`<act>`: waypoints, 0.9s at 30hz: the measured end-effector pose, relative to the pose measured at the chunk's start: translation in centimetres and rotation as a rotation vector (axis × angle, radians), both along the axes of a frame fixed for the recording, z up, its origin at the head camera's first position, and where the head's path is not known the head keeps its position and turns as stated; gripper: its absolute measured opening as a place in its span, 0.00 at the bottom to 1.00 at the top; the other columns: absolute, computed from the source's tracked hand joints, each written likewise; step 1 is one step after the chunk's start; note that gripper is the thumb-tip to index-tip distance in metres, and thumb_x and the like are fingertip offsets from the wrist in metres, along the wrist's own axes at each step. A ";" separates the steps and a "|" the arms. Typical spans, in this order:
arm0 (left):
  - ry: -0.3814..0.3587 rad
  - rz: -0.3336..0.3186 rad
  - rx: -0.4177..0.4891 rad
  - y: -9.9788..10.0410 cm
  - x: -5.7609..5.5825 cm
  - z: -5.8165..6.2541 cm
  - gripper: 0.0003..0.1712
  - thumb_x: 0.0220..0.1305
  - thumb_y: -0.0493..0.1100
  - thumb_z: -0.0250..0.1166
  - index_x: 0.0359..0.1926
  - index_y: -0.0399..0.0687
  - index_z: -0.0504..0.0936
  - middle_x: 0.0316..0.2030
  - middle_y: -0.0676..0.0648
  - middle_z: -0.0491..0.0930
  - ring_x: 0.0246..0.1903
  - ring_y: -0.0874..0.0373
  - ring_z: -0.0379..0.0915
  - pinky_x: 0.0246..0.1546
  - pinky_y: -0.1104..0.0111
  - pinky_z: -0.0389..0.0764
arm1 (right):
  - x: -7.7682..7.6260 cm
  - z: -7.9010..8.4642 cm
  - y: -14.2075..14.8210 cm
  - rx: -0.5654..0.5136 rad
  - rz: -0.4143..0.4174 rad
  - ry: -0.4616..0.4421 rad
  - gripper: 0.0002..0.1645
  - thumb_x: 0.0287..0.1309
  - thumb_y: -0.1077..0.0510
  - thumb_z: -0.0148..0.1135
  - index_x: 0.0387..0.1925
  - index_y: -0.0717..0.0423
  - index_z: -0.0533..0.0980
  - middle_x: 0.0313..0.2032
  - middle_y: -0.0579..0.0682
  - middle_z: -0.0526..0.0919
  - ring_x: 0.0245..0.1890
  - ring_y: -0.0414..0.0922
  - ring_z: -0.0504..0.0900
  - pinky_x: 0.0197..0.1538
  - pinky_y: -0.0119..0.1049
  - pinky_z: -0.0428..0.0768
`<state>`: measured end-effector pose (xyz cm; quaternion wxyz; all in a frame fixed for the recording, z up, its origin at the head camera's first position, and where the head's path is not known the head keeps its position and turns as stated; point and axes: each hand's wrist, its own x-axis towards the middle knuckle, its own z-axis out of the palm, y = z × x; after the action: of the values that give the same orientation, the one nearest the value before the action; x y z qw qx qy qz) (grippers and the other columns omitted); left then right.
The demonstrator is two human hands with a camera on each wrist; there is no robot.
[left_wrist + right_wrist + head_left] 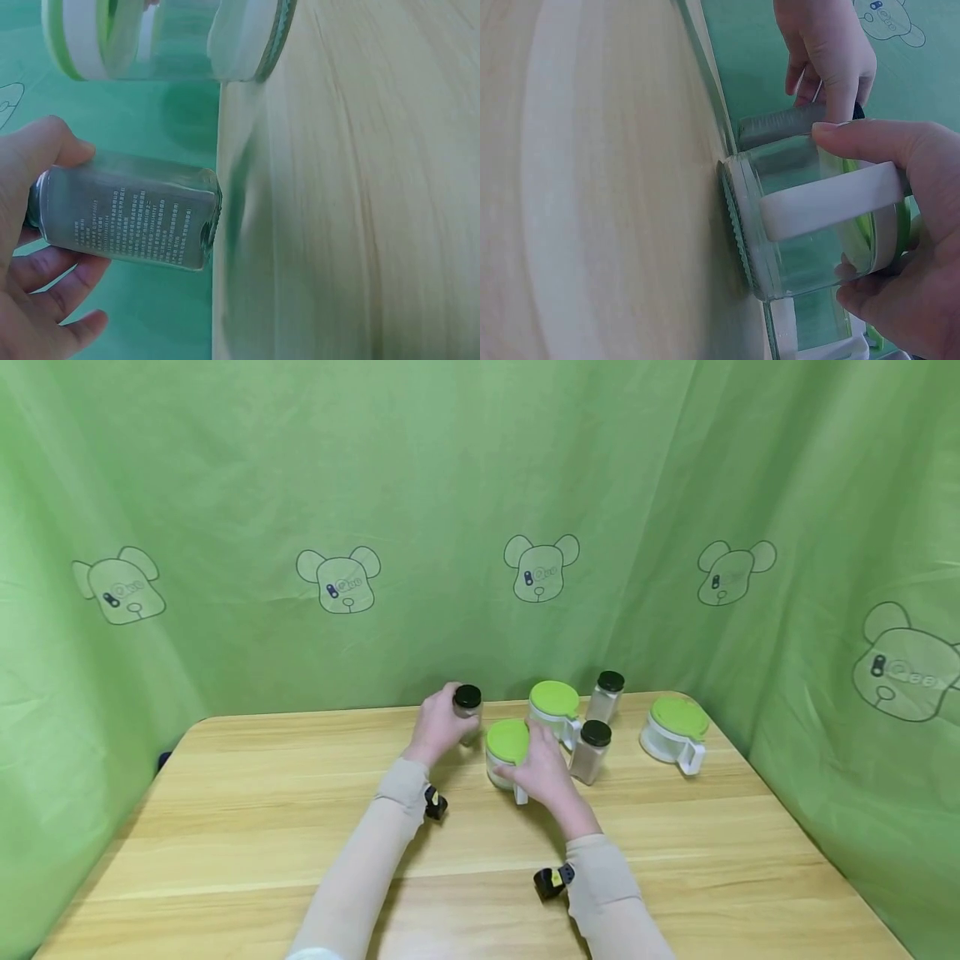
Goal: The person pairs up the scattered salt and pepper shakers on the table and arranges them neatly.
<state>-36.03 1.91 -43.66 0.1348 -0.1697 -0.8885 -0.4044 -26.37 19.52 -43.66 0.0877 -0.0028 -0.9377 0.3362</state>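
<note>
My left hand (442, 722) grips a square glass spice jar (131, 214) near its black lid (467, 697), thumb on one side and fingers on the other. White print covers the jar's side in the left wrist view. Whether its base touches the table cannot be told. My right hand (546, 768) holds a round glass seasoning pot (802, 262) around its green lid (507, 740), with the thumb near the top of its white handle (832, 199). The pot stands upright, just right of the spice jar. Its base is at or very near the tabletop.
Right of my hands stand a second green-lidded pot (553, 700), two black-lidded jars, one nearer (591, 753) and one farther back (604, 697), and a third green-lidded pot (673, 731). The wooden table (262, 827) ends at a green curtain (450, 485).
</note>
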 end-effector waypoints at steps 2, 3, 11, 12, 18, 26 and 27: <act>0.027 0.002 -0.015 -0.3 0.0 0.0 0.32 0.48 0.43 0.74 0.55 0.43 0.75 0.46 0.41 0.84 0.46 0.46 0.81 0.53 0.56 0.81 | -0.1 0.0 0.0 0.004 0.000 -0.005 0.62 0.41 0.49 0.77 0.71 0.67 0.53 0.66 0.71 0.62 0.65 0.66 0.66 0.67 0.61 0.67; 0.038 0.002 -0.020 -0.4 0.0 0.0 0.31 0.48 0.43 0.74 0.55 0.44 0.75 0.46 0.41 0.84 0.46 0.46 0.81 0.53 0.56 0.81 | -0.1 0.0 0.0 0.001 0.000 -0.007 0.63 0.41 0.49 0.78 0.71 0.67 0.53 0.66 0.70 0.62 0.65 0.66 0.66 0.67 0.60 0.67; 0.074 -0.009 -0.055 -1.6 1.0 0.5 0.33 0.48 0.44 0.74 0.56 0.44 0.75 0.46 0.41 0.83 0.47 0.45 0.79 0.53 0.55 0.80 | -0.1 -0.1 0.0 -0.011 0.008 0.019 0.62 0.40 0.50 0.78 0.71 0.66 0.54 0.66 0.68 0.63 0.65 0.65 0.67 0.67 0.60 0.67; 0.083 -0.009 -0.060 -1.8 1.1 0.6 0.33 0.47 0.45 0.74 0.55 0.44 0.75 0.45 0.41 0.83 0.47 0.46 0.79 0.53 0.55 0.80 | -0.1 -0.1 0.0 -0.013 0.010 0.017 0.62 0.40 0.51 0.78 0.71 0.66 0.54 0.67 0.68 0.63 0.65 0.65 0.66 0.67 0.60 0.67; 0.139 -0.014 -0.082 -2.6 2.2 1.1 0.32 0.46 0.45 0.75 0.54 0.46 0.76 0.43 0.42 0.83 0.46 0.45 0.78 0.51 0.54 0.80 | 0.0 0.0 -0.2 -0.021 0.016 0.006 0.63 0.39 0.51 0.78 0.71 0.66 0.54 0.67 0.68 0.62 0.66 0.65 0.66 0.67 0.61 0.66; 0.217 -0.003 -0.129 -3.8 3.0 1.6 0.33 0.45 0.47 0.76 0.54 0.45 0.75 0.42 0.42 0.84 0.44 0.45 0.78 0.49 0.53 0.80 | 0.3 0.4 -0.5 -0.024 0.018 0.001 0.63 0.39 0.50 0.78 0.72 0.65 0.53 0.68 0.68 0.61 0.66 0.65 0.66 0.67 0.60 0.67; 0.227 -0.001 -0.135 -4.0 3.1 1.6 0.33 0.46 0.47 0.75 0.54 0.45 0.75 0.42 0.42 0.84 0.44 0.45 0.78 0.49 0.54 0.80 | 0.3 0.5 -0.6 -0.027 0.017 0.001 0.63 0.39 0.51 0.78 0.72 0.65 0.53 0.68 0.68 0.62 0.66 0.65 0.66 0.67 0.60 0.67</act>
<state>-32.93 -2.09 -42.06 0.2224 -0.2236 -0.8926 -0.3222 -26.04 18.93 -43.20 0.0853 0.0040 -0.9329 0.3498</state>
